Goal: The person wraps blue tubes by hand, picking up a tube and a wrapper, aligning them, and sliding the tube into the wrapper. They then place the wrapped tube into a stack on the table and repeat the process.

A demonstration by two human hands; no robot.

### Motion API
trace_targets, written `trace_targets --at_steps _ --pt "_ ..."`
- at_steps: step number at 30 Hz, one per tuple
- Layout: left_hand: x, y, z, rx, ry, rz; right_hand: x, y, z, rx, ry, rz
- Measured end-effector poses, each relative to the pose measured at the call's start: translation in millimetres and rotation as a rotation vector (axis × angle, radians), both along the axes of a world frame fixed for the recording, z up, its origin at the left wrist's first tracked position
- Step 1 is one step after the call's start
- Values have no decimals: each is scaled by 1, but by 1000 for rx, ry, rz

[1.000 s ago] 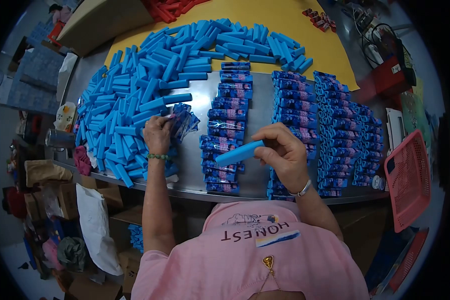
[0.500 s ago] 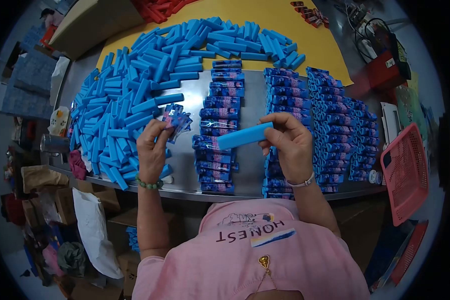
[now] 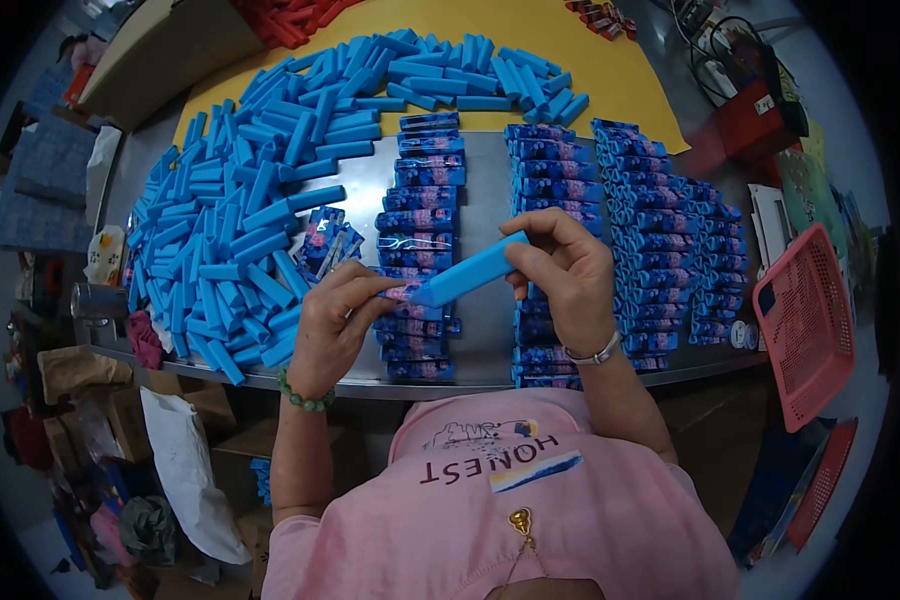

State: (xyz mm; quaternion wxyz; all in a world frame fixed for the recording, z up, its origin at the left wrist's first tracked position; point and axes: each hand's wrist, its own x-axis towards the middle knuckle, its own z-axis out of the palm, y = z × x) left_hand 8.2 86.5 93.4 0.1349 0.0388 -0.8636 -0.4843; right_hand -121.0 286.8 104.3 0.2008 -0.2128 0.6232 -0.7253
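My right hand (image 3: pixel 568 285) pinches the upper end of a plain blue plastic stick (image 3: pixel 478 268), held slanted above the table. Between the fingertips of my left hand (image 3: pixel 330 325) is a printed blue-and-pink plastic sleeve (image 3: pixel 402 292). The stick's lower end meets this sleeve; whether it is inside cannot be made out. Several loose printed sleeves (image 3: pixel 325 242) lie just beyond my left hand. Under both hands runs a column of printed wrapped sticks (image 3: pixel 418 197), with another wrapped column (image 3: pixel 558 187) partly behind my right hand.
A big heap of blue sticks (image 3: pixel 225 205) covers the table's left and far side, partly on a yellow sheet (image 3: pixel 610 85). More wrapped stacks (image 3: pixel 660 240) stand to the right, near a pink basket (image 3: pixel 808 330). A cardboard box (image 3: pixel 160 60) and red pieces (image 3: pixel 295 18) are at the back.
My left hand has left the bunch of sleeves on the table and come nearer and rightward with one sleeve. The stick in my right hand has tilted, its lower end now at the sleeve.
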Motion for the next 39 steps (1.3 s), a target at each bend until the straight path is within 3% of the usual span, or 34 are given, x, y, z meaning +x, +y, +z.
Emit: trace_targets --at_steps 4,11,14,15,16,22,28,32,35,37,39 --pt "-1 10 -3 -111 44 41 5 -7 0 57 85 -53" --pt "-5 21 -12 302 39 4 12 -14 -10 71 153 40" --pt "-2 22 -10 483 -1 36 13 -16 -9 -19 1 123" --pt "-1 22 -9 575 -52 71 11 -16 -8 -76 -217 161" --pt "0 21 -10 576 -53 71 10 -16 -8 -132 -436 197" --pt "-3 25 -9 541 18 -1 17 -18 -18 -142 -521 310" --pt "-8 24 -9 504 40 -24 17 -18 -17 -122 -500 274" --pt "-25 1 -5 512 -118 146 12 -16 -21 -67 -405 179" --pt "-70 -33 -25 288 44 110 13 -13 -22 -32 -384 215" --pt "-100 -46 -31 232 12 94 18 -13 -21 28 -332 276" --pt "-126 -54 -46 -187 151 -21 18 -12 -19 22 -308 278"
